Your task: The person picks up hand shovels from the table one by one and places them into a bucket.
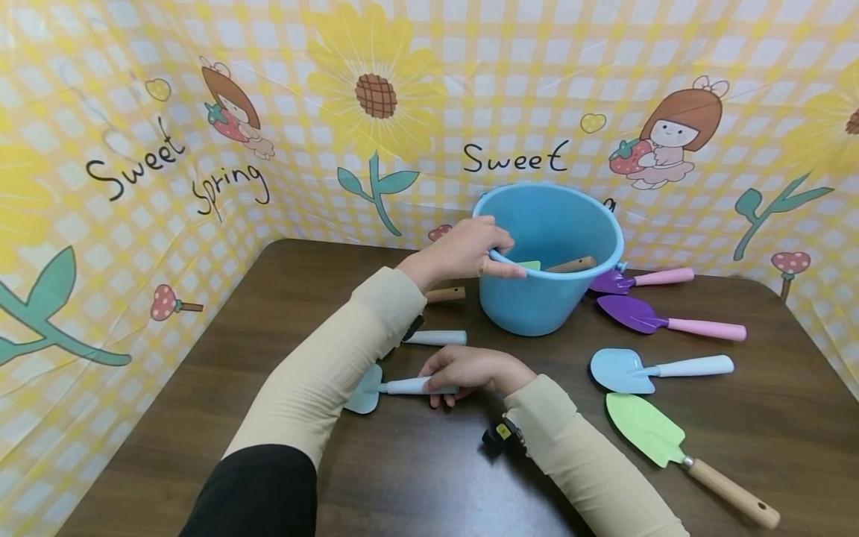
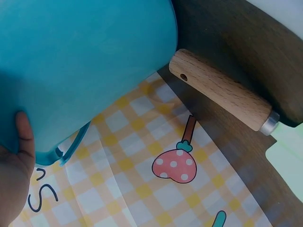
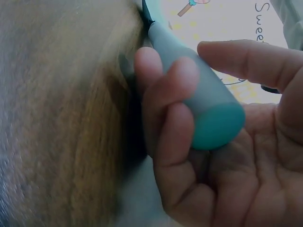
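Note:
My left hand [image 1: 470, 250] grips the near-left rim of a light blue bucket [image 1: 537, 306], thumb against the outer wall in the left wrist view. A wooden handle [image 1: 573, 265] and a light green piece [image 1: 532, 265] show inside. My right hand [image 1: 476, 369] holds a small light blue shovel [image 1: 403, 386] by its pale handle, blade pointing left, low over the table. In the right wrist view, curled fingers and the thumb close around that handle [image 3: 199, 78], which has a teal end. Just behind it lies another pale blue handle [image 1: 439, 338], its other end hidden by my left arm.
Left of the bucket lies a green trowel with a wooden handle [image 2: 220, 92]. At the right are two purple trowels, the nearer one [image 1: 631, 313] with a pink handle, a blue shovel [image 1: 620, 371] and a green trowel [image 1: 647, 429]. A checked cloth [image 1: 429, 179] hangs behind the table.

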Tool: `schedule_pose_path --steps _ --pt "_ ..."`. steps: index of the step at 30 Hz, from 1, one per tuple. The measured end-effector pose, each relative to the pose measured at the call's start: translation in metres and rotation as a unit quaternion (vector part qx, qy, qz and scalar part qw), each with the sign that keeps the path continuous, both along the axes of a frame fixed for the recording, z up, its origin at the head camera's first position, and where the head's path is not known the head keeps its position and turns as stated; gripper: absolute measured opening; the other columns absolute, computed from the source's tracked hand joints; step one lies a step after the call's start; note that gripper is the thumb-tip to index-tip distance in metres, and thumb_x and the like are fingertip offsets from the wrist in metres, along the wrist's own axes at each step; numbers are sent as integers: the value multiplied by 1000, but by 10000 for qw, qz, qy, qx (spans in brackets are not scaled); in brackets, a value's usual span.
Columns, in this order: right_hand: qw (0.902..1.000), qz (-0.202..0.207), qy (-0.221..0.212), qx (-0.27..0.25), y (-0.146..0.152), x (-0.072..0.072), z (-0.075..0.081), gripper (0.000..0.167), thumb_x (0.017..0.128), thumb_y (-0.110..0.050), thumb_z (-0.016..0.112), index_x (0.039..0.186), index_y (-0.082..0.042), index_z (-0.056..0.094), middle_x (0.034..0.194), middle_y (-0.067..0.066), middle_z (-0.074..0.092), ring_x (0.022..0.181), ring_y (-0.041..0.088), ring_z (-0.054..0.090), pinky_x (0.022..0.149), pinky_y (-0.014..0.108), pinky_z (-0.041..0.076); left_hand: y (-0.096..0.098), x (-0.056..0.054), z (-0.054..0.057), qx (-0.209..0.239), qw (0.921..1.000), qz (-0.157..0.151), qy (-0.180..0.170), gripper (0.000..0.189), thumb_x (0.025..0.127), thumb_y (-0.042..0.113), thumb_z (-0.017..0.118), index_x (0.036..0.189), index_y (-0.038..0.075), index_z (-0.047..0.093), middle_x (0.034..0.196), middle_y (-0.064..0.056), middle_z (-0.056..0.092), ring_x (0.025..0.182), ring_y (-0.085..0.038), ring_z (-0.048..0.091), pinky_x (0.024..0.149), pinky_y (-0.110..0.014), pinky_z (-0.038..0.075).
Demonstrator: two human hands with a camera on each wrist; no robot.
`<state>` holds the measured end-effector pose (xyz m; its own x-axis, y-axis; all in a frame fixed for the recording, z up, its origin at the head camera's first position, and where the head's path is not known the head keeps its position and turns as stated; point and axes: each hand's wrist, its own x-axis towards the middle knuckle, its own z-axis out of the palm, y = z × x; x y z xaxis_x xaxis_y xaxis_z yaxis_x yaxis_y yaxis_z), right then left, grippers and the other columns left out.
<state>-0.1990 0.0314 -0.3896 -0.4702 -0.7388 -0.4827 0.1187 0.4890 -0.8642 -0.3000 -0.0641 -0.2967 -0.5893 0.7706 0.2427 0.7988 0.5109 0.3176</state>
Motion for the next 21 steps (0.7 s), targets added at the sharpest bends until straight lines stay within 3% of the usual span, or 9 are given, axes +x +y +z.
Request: schedule_pose_path --steps 8,21 --pt "9996 42 281 -1 -1 1 0 14 100 -11 57 105 0 64 72 3 60 56 10 51 55 21 41 -1 0 1 -3 10000 12 -2 55 90 48 69 63 17 33 63 2 28 69 -17 27 66 -25 21" --pt "9998 23 64 -191 15 -2 -5 18 101 -11 55 110 2 64 74 3 61 60 10 51 60 22 44 0 1 1 -28 10000 1 55 55 90 48 70 64 17 32 64 2 27 68 -17 26 65 -25 21"
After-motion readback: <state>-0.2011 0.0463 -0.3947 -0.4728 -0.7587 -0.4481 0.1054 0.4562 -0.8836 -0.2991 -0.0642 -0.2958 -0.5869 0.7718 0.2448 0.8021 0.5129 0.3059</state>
